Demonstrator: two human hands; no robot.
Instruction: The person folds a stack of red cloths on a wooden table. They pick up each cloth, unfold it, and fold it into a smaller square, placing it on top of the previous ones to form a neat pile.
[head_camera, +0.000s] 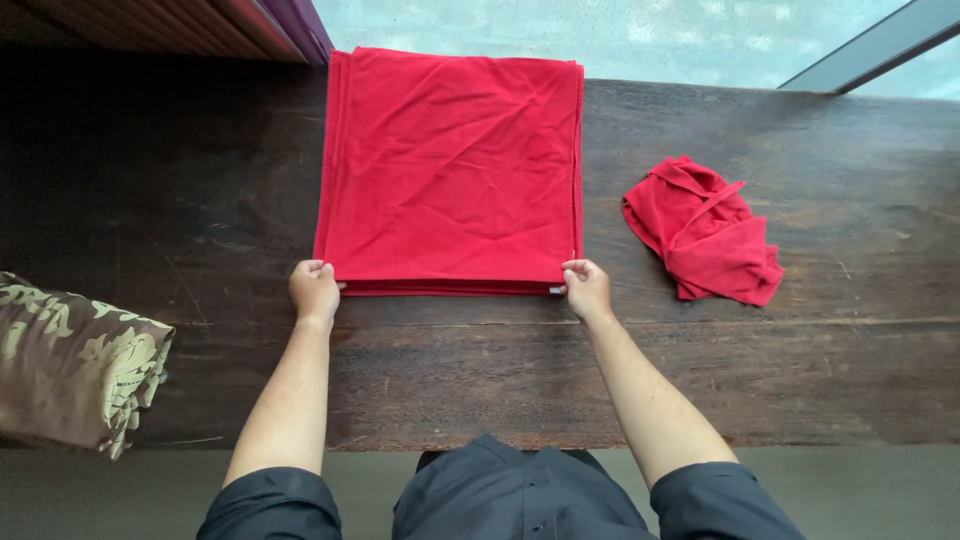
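Your dark shirt front (520, 495) fills the bottom edge, closest to the lens, with both bare forearms reaching forward from it over the dark wooden table (450, 370). Largest thing on that table is the folded red cloth (450, 165) — a neat, layered rectangle lying straight ahead of you, its long axis running away from your body toward the pale floor beyond. Its near edge sits right at your hands, so neither is nearer than the other: your left hand (314, 288) is curled closed on the near left corner, your right hand (586, 286) closed the same way on the near right corner, both pinching the stacked layers. Off to your left, hanging past the table's near edge, is a brown cushion with a pale leaf pattern (75, 365), well apart from the cloth. Smallest is the crumpled red cloth (705, 232) to your right — bunched loosely on the wood, near the folded one but not touching it.
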